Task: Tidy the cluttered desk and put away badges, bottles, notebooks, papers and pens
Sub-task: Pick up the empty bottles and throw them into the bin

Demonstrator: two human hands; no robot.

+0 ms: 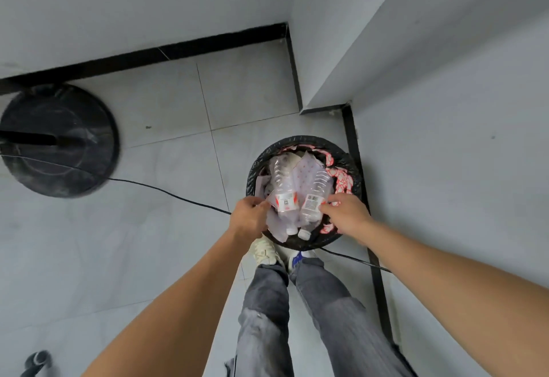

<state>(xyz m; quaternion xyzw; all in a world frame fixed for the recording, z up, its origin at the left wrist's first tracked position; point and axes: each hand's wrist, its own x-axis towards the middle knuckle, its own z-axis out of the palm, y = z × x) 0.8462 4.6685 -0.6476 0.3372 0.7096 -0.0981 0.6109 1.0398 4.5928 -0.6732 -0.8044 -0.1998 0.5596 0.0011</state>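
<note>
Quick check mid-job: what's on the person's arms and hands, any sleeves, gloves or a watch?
No sleeves in view, and no gloves, watch or rings on the left hand or the right hand; both are uncovered up to the frame edge.

Waste bin liner (297, 139): crinkled glossy black plastic. Inside it: two clear ribbed plastic bottles (282, 186), crumpled white paper (306, 174). Floor tiles (166, 109) beside it: smooth, semi-gloss.
</note>
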